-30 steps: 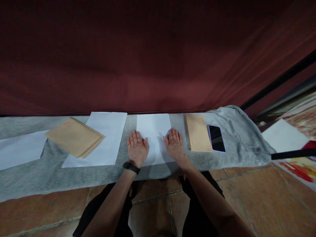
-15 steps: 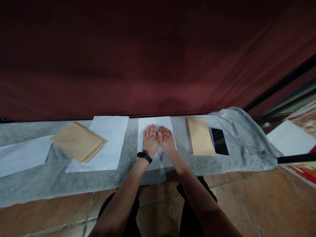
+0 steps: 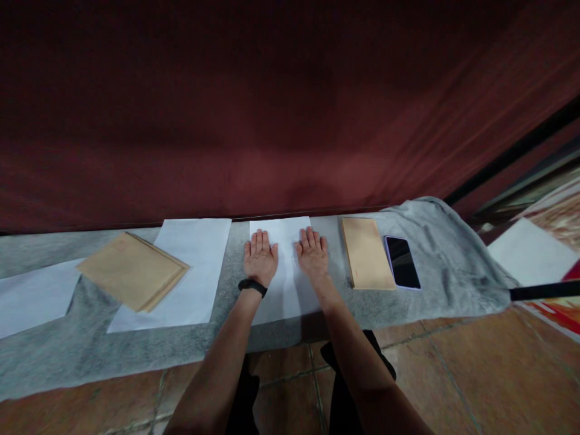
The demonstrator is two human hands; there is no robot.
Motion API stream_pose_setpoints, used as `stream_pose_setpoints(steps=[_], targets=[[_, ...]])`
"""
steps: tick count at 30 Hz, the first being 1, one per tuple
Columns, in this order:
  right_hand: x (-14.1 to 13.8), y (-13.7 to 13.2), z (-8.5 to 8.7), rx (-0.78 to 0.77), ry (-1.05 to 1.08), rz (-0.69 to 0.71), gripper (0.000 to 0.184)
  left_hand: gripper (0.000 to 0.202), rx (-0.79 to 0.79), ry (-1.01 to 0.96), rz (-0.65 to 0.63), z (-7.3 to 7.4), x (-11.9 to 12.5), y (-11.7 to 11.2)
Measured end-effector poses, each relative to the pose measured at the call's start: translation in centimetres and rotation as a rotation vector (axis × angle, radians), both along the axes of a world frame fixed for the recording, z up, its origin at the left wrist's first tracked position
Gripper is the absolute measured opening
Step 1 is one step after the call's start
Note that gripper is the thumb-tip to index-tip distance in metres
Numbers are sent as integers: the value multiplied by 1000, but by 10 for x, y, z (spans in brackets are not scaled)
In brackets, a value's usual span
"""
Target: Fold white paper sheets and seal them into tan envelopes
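A white sheet of paper [image 3: 287,284] lies before me on a grey cloth, with a faint crease down its middle. My left hand [image 3: 260,256] rests flat on its left side, fingers stretched out; a black band [image 3: 252,286] circles that wrist. Flat on the sheet's right side is my right hand [image 3: 312,251], its fingers slightly spread. Neither hand grips anything. To the right, nearest my right hand, lies a stack of brown envelopes [image 3: 368,254]. Left of my left hand is another stack of white paper [image 3: 203,266], partly covered by tilted brown envelopes [image 3: 133,270].
A phone [image 3: 402,261] with a dark screen lies beside the right envelopes. More white paper [image 3: 36,296] is at the far left. The grey cloth [image 3: 457,266] bunches up at the right end. A dark red surface [image 3: 290,121] rises behind; tiled floor [image 3: 435,368] is below.
My hands were side by side at the paper's middle and have slid apart toward its left and right edges. The paper's near edge, lifted and bent before, now lies flatter.
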State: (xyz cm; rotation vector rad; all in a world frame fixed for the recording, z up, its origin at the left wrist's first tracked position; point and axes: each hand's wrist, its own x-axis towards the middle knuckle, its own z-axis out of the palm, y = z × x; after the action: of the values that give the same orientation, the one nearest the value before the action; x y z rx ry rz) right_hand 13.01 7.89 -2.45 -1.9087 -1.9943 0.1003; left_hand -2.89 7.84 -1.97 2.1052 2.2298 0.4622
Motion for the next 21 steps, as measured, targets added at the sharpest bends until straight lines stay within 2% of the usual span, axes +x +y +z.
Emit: stream_pose_setpoints(steps=[6, 9, 11, 13, 17, 19, 21], targets=[[23, -1, 2, -9, -31, -78, 55, 64, 44, -19, 77, 1, -14, -4], [27, -1, 7, 10, -11, -127, 55, 65, 68, -24, 146, 2, -18, -6], [24, -1, 12, 21, 3, -145, 56, 66, 82, -18, 131, 5, -14, -2], [16, -1, 17, 28, 6, -119, 56, 65, 77, -15, 3, 10, -4, 6], [-3, -6, 16, -4, 4, 3, 55, 60, -18, -8, -387, 16, 25, 32], [-8, -9, 11, -23, 4, 40, 54, 59, -48, 6, -449, 16, 34, 42], [-8, -11, 6, -18, -1, 50, 53, 61, -54, 15, -431, 13, 35, 47]])
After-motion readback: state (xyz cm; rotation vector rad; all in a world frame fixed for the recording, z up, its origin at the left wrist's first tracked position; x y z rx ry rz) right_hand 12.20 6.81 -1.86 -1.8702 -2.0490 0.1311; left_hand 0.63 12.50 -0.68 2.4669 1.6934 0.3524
